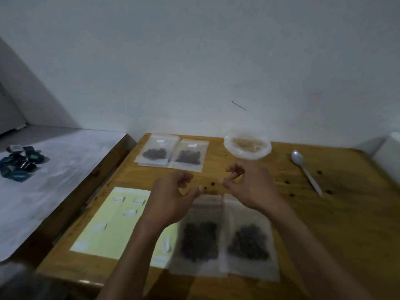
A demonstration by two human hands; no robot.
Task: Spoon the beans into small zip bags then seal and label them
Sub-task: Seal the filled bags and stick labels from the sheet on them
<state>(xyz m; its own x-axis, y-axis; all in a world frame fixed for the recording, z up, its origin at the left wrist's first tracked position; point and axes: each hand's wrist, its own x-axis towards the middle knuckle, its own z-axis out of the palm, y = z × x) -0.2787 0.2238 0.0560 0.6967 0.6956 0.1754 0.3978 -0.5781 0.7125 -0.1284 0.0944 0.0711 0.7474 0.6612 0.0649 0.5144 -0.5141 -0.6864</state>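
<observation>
Two clear zip bags of dark beans lie side by side at the table's front, the left bag and the right bag. My left hand and my right hand hover just above the bags' tops, fingertips close together. The left hand's fingers are loosely curled and hold nothing I can see. My right thumb and forefinger are nearly pinched, and blur hides whether a small label is between them. Two labelled bean bags lie at the back. A yellow label sheet with several white stickers lies to the left.
A clear plastic cup stands at the back, just beyond my right hand. A white plastic spoon lies on the wooden table at the right. Dark blue packets sit on a white surface at the left.
</observation>
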